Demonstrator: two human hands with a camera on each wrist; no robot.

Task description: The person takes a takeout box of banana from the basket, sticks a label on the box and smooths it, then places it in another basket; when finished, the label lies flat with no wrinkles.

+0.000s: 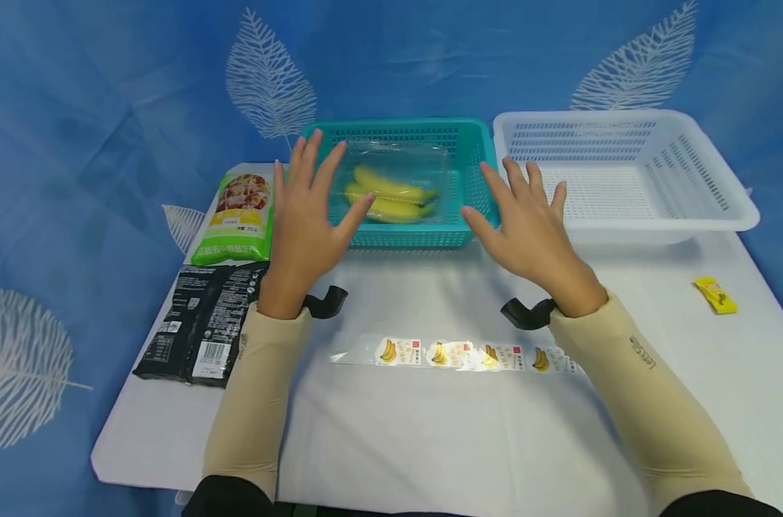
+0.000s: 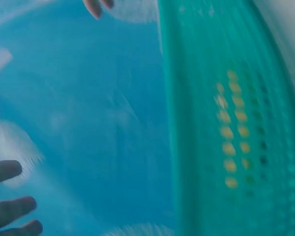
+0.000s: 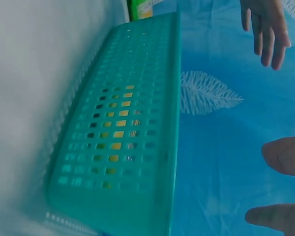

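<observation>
Both hands hover palm-down with fingers spread, holding nothing. In the head view the left hand (image 1: 308,222) is near the left end of a green plastic basket (image 1: 404,235), its thumb overlapping the basket in the picture. Near the basket's right end is the right hand (image 1: 527,226). Inside the basket lies a clear plastic box (image 1: 423,158) with bananas (image 1: 391,190) in it. A strip of banana stickers (image 1: 449,355) lies on the table between the forearms. Both wrist views show the basket's perforated side, with yellow showing through the holes.
A white basket (image 1: 624,226) stands at the back right. A small yellow packet (image 1: 715,295) lies on the right of the white table (image 1: 430,438). At left are a green food bag (image 1: 239,222) and a black package (image 1: 197,323). Blue leaf-patterned cloth (image 1: 430,57) hangs behind.
</observation>
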